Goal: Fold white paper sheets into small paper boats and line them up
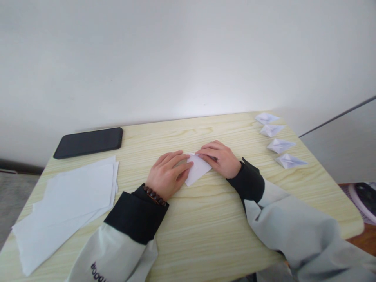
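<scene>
Loose white sheets [67, 203] lower left on worktop [205, 227]. Frame centre: left hand [167, 174] flat, unclenched, pressing folded paper [198, 170]; right hand [220, 158] released, fingers pressing its upper edge. Four folded pieces [280, 145] upper right. Black phone [88, 142] upper left.

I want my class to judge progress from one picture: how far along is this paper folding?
Done: four folded paper shapes lie in a row near the right edge of the table. In hand: the left hand and right hand press a partly folded sheet flat at the middle. Left: a stack of flat, unfolded sheets lies on the left, near a phone.
</scene>
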Demonstrator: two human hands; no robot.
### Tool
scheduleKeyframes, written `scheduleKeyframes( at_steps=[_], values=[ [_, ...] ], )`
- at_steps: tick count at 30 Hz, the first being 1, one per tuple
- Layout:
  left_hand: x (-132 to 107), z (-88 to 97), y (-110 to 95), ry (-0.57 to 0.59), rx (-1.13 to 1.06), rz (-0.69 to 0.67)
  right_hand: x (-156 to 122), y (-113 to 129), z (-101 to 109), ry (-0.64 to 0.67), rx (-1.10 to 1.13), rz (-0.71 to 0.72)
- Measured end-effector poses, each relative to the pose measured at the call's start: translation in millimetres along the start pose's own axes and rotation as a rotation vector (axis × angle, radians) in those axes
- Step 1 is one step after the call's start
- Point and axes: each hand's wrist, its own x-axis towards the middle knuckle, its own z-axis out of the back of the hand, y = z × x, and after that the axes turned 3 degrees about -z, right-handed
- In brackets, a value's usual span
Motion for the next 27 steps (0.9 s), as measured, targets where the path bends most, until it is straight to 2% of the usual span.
scheduleKeyframes(
  at_steps=[8, 18, 27],
  values=[
    [1, 1.2, -1, -0.010, 0.023, -0.019, 0, -2, 0, 0.034, 0.059, -0.047],
    [2, 0.8, 0, -0.029, 0.009, -0.007, 1, -5, 2, -0.029, 0.034, 0.187],
    [1, 0.4, 0, -0.018, 0.028, 0.012, -1, -12, 3, 0.025, 0.008, 0.255]
  ],
)
